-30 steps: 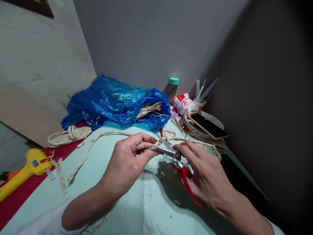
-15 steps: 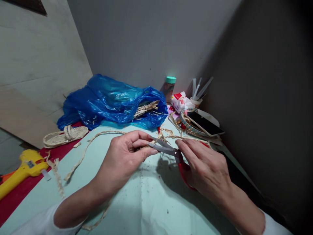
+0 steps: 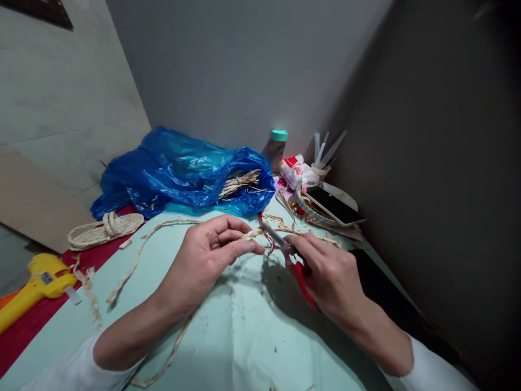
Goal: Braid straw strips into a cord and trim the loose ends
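A pale braided straw cord [image 3: 252, 233] is pinched between the thumb and fingers of my left hand [image 3: 220, 243]. My right hand [image 3: 325, 266] is closed on red-handled scissors [image 3: 303, 282], whose blades point up and left, just right of my left fingertips and against the cord. The cord runs on to the right beside my right fingers. More of it curves over the table at the left [image 3: 140, 255] and below my left wrist [image 3: 177, 347].
A blue plastic bag [image 3: 175, 168] holding straw lies at the back. A woven sandal shape [image 3: 106, 229] and a yellow glue gun [image 3: 43, 279] are at the left. A phone [image 3: 336, 205], tissue pack [image 3: 297, 171] and green-lidded jar [image 3: 277, 146] stand back right.
The scissors have moved slightly away from my left fingers, and their blades look closer together. More of the cord shows at my left fingertips. The view has shifted a little.
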Tool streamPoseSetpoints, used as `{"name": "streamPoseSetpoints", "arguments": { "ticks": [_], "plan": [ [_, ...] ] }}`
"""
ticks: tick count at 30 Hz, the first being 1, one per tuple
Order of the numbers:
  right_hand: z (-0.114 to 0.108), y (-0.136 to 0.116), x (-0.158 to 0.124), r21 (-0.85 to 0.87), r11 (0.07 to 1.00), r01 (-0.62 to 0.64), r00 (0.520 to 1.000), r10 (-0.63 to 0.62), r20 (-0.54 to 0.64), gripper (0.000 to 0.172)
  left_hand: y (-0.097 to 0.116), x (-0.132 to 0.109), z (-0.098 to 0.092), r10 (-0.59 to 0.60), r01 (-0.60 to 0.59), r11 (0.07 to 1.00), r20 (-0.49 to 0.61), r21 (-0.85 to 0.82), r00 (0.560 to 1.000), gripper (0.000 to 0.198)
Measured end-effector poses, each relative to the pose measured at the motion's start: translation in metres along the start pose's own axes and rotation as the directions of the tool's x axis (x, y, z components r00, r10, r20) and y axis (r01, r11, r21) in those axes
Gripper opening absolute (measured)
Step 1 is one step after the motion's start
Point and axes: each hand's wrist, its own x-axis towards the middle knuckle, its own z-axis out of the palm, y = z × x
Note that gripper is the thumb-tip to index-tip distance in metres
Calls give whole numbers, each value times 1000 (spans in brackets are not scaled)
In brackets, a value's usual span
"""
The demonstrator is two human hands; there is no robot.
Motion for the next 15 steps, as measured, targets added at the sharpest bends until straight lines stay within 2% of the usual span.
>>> {"name": "streamPoseSetpoints", "arguments": {
  "ticks": [2,4,7,9,11,15],
  "plan": [
    [-2,1,3,209,967,-147,989,144,28,14,0,0,-1,36,-37,999,23,28,999,12],
    [-5,3,5,371,888,-270,962,265,65,13,-1,-1,-1,67,-70,994,40,82,997,17],
    [-9,3,7,477,806,-350,935,329,131,12,-3,-2,-1,72,-76,993,50,95,996,15],
    [-10,2,8,464,814,-350,937,309,163,11,-4,-3,-1,50,-53,998,83,42,995,12],
    [-12,0,8,402,861,-312,950,269,161,10,-4,-3,-2,35,-33,999,123,-20,992,12],
    [-13,-3,8,233,956,-176,983,160,85,11,-2,-3,-2,3,5,999,151,-54,988,12]
  ]
}}
